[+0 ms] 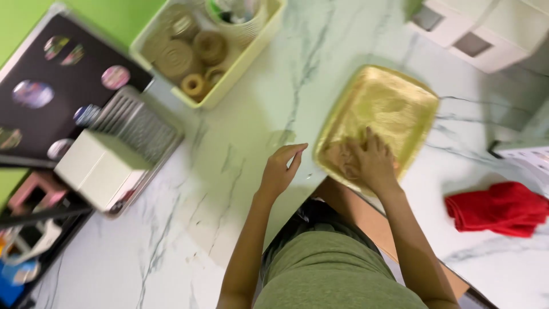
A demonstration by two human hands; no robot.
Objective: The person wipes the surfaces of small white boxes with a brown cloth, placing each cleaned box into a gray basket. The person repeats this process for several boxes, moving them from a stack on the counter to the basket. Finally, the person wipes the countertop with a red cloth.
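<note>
The person's right hand (372,163) lies palm down inside a gold tray (394,100), fingers spread flat against its near corner; its grip is wide and closes on nothing. The tray sits on the white marbled counter (257,103), its near corner reaching the counter's edge just in front of the person's body. The left hand (281,170) hovers just left of the tray, apart from it, fingers loosely curled with the thumb and forefinger drawn close together; whether it pinches anything is too blurred to tell. A red cloth (496,209) lies crumpled on the counter to the right of the tray, near the right forearm but not touching it. At the far side of the counter stands a pale yellow bin (226,80) holding rolls of twine (177,57) and a small round container. To the left, a white box (97,166) rests on a ribbed grey rack (143,129), beside a black board (63,74) with round coloured patches. White boxes (474,34) stand at the far right corner.
</note>
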